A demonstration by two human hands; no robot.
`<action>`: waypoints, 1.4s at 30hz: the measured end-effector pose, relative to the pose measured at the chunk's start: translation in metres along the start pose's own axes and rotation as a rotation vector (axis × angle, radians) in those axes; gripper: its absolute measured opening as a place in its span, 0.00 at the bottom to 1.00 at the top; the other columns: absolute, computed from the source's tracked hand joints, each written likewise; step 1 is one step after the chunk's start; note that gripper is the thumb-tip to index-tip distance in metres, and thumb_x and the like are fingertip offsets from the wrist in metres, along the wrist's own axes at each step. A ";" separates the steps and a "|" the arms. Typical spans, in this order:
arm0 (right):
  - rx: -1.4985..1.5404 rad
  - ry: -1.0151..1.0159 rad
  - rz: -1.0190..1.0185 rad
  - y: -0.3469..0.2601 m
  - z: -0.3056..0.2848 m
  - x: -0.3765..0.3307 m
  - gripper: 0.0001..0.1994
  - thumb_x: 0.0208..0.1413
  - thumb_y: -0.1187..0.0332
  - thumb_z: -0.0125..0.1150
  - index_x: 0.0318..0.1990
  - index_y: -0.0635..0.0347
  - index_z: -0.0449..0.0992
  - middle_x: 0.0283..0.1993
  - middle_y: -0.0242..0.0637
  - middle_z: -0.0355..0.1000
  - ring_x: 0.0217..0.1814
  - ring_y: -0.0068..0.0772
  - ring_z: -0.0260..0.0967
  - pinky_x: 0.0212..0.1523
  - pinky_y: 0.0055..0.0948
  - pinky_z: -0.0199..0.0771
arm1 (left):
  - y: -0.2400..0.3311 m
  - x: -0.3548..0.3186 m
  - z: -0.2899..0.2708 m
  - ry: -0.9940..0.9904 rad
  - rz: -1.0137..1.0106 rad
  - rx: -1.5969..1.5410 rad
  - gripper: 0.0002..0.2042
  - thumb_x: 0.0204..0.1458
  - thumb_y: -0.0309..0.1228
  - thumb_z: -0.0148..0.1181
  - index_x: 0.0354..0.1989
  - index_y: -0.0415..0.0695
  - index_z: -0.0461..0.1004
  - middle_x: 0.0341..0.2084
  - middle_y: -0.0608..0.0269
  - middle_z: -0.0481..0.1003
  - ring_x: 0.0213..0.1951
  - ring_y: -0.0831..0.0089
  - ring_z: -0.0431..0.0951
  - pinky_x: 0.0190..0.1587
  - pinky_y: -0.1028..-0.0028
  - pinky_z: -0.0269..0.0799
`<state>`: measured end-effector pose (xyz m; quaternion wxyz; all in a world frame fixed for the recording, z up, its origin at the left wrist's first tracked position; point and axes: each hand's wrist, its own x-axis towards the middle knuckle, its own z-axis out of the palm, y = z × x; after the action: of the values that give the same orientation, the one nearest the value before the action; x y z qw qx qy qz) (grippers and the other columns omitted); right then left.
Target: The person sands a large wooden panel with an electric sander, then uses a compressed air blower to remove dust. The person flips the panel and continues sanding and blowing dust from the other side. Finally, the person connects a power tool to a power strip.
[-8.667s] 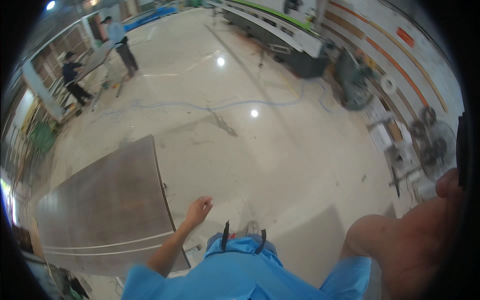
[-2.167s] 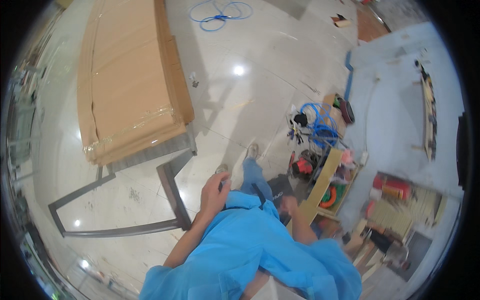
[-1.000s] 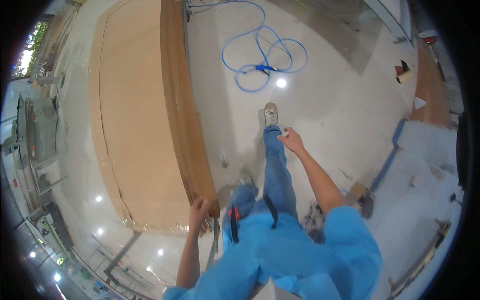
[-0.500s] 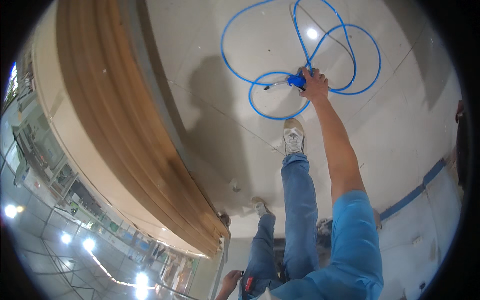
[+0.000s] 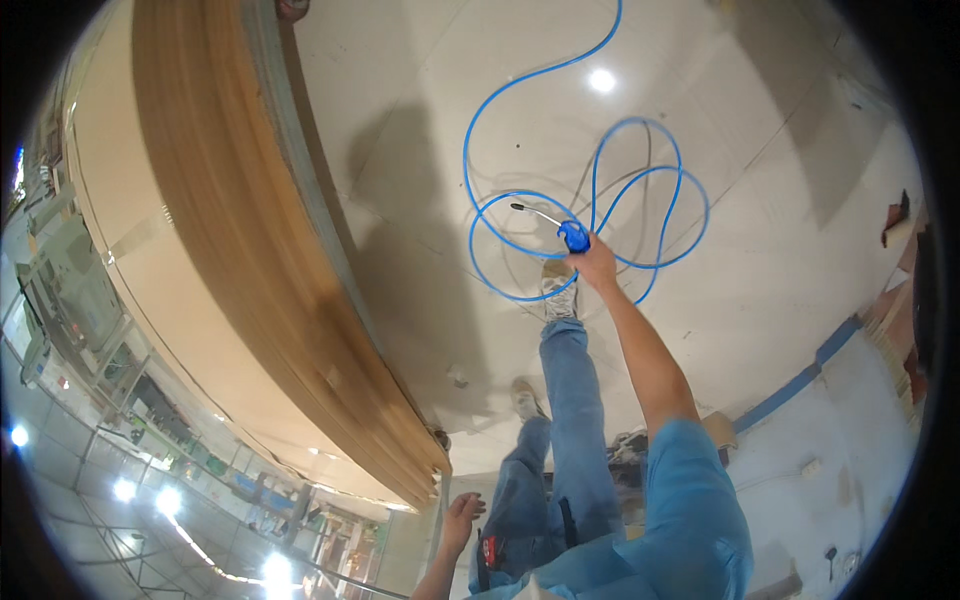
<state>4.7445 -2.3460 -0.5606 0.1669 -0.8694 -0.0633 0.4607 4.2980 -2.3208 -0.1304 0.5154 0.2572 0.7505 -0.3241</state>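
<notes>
Shiny pale workshop floor point(image 5: 400, 120), ceiling lights glaring off it. Right hand point(image 5: 597, 265), centre frame, fingers closed round a blue air blow gun point(image 5: 572, 236) with a thin metal nozzle pointing left. Blue hose point(image 5: 610, 190) still lies in loose loops on the floor around the person's forward shoe point(image 5: 560, 290), so the gun looks picked up, hose not yet drawn clear. Left hand point(image 5: 462, 512), bottom centre, open and empty, just beside the corner of the big stack of wood panels point(image 5: 260, 270) filling the left. Open floor upper right; loops underfoot are a trip risk.
</notes>
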 end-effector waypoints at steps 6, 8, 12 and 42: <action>0.935 -0.300 0.178 -0.080 -0.119 -0.178 0.09 0.52 0.71 0.69 0.39 0.59 0.76 0.28 0.34 0.76 0.21 0.23 0.69 0.20 0.25 0.67 | 0.090 -0.027 0.023 -0.162 0.373 -0.135 0.23 0.69 0.45 0.55 0.62 0.39 0.73 0.50 0.54 0.80 0.53 0.66 0.80 0.58 0.66 0.73; 0.961 -0.380 0.192 -0.126 -0.151 -0.247 0.07 0.54 0.70 0.67 0.38 0.60 0.77 0.29 0.37 0.78 0.22 0.26 0.71 0.21 0.25 0.70 | 0.144 -0.052 0.033 -0.314 0.515 -0.243 0.28 0.70 0.49 0.53 0.69 0.40 0.67 0.59 0.52 0.75 0.60 0.63 0.76 0.63 0.62 0.69; 1.147 -0.564 0.214 -0.222 -0.194 -0.366 0.10 0.54 0.68 0.64 0.42 0.62 0.77 0.35 0.46 0.80 0.24 0.34 0.75 0.25 0.30 0.76 | 0.258 -0.122 0.033 -0.676 0.627 -0.617 0.39 0.68 0.57 0.51 0.77 0.43 0.52 0.69 0.50 0.66 0.65 0.58 0.71 0.64 0.60 0.65; 1.026 -0.694 -1.216 -0.893 -0.652 -0.470 0.23 0.61 0.53 0.69 0.45 0.68 0.73 0.36 0.51 0.75 0.20 0.30 0.71 0.20 0.23 0.72 | 0.711 -0.240 -0.198 -0.050 1.380 -0.382 0.17 0.64 0.40 0.62 0.51 0.39 0.76 0.40 0.60 0.78 0.41 0.73 0.78 0.44 0.70 0.78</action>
<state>5.0528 -1.7851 0.4567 0.7268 -0.3125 -0.3489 0.5024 4.7706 -1.7169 -0.0105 0.6560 0.5710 0.4481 0.2070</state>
